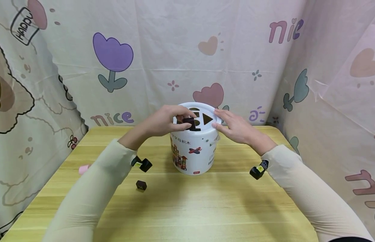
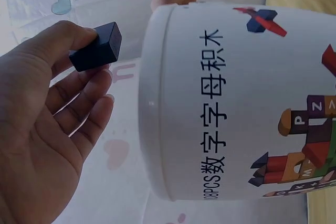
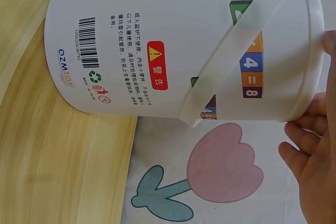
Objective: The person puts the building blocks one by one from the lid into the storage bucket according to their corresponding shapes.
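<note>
A white toy-block bucket (image 1: 193, 153) stands upright on the table, its lid (image 1: 217, 118) pierced with shaped holes, one of them a triangle. Above the lid's left part, my left hand (image 1: 167, 121) pinches a small dark block (image 2: 100, 48) between thumb and fingers. The left wrist view shows this block apart from the bucket. On the opposite side, my right hand (image 1: 235, 126) touches the lid's rim with extended fingers. In the right wrist view, those fingers (image 3: 304, 135) lie against the rim, and the bucket's handle (image 3: 236, 51) hangs down the side.
Another dark block (image 1: 141, 185) lies on the wooden table (image 1: 205, 208), in front and to the left of the bucket. A pink object (image 1: 84, 169) is partly hidden behind the left sleeve. Printed cloth (image 1: 163, 43) hangs behind the table and at both sides.
</note>
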Tool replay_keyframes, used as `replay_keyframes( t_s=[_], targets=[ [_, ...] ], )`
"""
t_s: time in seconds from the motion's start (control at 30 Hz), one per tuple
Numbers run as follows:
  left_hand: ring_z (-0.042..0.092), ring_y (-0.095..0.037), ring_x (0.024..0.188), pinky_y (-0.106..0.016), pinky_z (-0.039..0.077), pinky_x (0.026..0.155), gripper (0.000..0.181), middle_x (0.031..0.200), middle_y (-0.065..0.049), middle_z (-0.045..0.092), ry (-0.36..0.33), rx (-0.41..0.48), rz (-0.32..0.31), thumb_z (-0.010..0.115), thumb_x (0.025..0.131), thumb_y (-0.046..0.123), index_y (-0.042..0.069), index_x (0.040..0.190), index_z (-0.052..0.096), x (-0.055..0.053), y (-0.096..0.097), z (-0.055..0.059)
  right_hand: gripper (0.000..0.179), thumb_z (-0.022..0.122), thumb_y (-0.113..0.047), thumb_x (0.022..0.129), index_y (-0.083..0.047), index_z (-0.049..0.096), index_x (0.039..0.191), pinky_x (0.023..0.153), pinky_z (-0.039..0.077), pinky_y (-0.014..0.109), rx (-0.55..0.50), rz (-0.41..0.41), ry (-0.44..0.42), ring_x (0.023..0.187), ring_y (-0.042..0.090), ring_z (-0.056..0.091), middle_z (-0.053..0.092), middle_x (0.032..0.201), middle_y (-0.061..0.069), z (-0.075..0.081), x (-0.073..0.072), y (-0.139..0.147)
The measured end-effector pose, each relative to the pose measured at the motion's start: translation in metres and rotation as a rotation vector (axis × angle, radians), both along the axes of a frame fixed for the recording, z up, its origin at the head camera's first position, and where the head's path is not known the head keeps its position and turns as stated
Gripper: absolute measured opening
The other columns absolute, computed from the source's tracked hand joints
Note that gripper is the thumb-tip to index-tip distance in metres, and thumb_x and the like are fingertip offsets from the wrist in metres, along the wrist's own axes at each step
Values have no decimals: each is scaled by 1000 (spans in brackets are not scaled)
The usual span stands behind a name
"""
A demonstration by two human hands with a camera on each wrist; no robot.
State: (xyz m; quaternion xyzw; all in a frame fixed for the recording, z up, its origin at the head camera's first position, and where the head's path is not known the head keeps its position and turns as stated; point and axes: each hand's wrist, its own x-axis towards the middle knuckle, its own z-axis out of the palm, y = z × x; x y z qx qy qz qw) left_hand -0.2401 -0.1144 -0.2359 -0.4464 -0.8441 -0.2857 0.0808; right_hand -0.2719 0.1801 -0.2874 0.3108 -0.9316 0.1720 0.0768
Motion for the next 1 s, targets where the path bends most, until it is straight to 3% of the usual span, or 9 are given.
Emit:
replay_keyframes(
  t_s=[0.23, 0.4, 0.77, 1.0],
  targets=[
    [60, -19, 91, -37, 52, 82, 28, 100, -2, 67, -14, -80, 54, 69, 92, 16, 7, 119, 68, -17, 10, -2, 69, 41, -56, 100, -12, 33, 153, 109, 31, 57, -8, -2, -18, 139, 36, 34, 29, 157, 9, -1, -1, 0],
    [59, -19, 92, -34, 52, 80, 29, 107, -1, 67, -42, -132, 63, 69, 93, 19, 12, 121, 68, -25, 15, -6, 69, 41, -55, 100, -12, 33, 153, 110, 31, 56, -18, 9, -14, 139, 35, 34, 29, 157, 9, -2, -2, 0],
    [55, -18, 86, -32, 50, 72, 24, 92, -1, 61, -57, -246, 59, 67, 94, 20, 14, 117, 68, -29, 23, -4, 69, 40, -55, 100, -12, 33, 153, 109, 33, 56, -23, 13, -9, 138, 35, 36, 30, 157, 9, -3, -3, 0],
    [55, -17, 85, -31, 50, 72, 23, 90, 0, 60, -76, -247, 48, 67, 93, 17, 13, 116, 69, -30, 24, -5, 69, 41, -55, 100, -11, 33, 153, 110, 31, 55, -26, 14, -11, 139, 34, 34, 29, 157, 9, -3, -3, 0]
  ],
)
